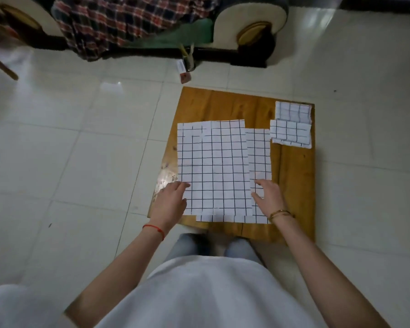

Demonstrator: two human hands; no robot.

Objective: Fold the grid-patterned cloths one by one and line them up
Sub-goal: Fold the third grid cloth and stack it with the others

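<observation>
A large white cloth with a black grid (213, 166) lies spread flat on a low wooden table (291, 185). Beneath it lies another grid cloth (259, 152), showing along the right side and the near edge. My left hand (172, 201) rests with straight fingers on the top cloth's near left corner. My right hand (269, 197) rests flat on the strip of the lower cloth at the near right. Two folded grid cloths sit at the table's far right corner, one (292, 111) behind the other (290, 133), slightly overlapping.
The table stands on a pale tiled floor (81, 150). A sofa with a plaid blanket (118, 22) and a green cloth is beyond it. A small card and tag (184, 72) lie on the floor near the sofa. My knees (213, 247) touch the table's near edge.
</observation>
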